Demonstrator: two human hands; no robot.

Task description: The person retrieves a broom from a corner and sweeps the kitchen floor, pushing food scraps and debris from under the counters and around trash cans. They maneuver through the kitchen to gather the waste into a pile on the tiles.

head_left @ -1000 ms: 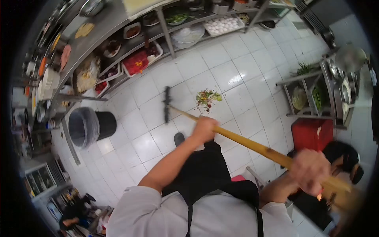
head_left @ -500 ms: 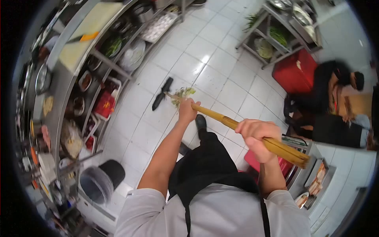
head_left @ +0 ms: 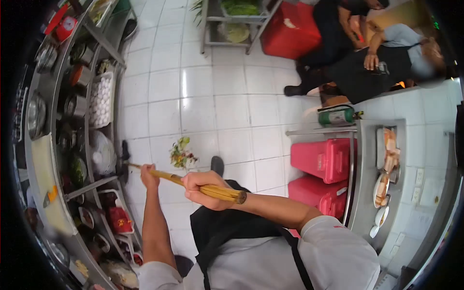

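My left hand (head_left: 150, 177) is wrapped around the lower part of a wooden broom handle (head_left: 166, 176). Closer to my body, my right hand (head_left: 205, 189) grips the same handle near its thick upper end. The dark broom head (head_left: 125, 151) is at floor level against the left shelving, partly hidden beneath it. On the tiles, a small pile of vegetable scraps (head_left: 182, 153), green, yellow and red, lies just beyond the handle and apart from my hands. My dark shoe (head_left: 217, 166) stands to the right of the pile.
Metal shelving (head_left: 108, 181) with bowls, pots and an egg tray (head_left: 101, 99) runs along my left. Red coolers (head_left: 323, 162) sit under the right counter (head_left: 363, 145), near a green fire extinguisher (head_left: 336, 116). Two people (head_left: 360, 67) in dark clothing are at the upper right.
My view has turned and shifted. The broom head has swung left from beside the scraps to the shelving; both hands have moved left with the handle. The scraps now lie apart from it.
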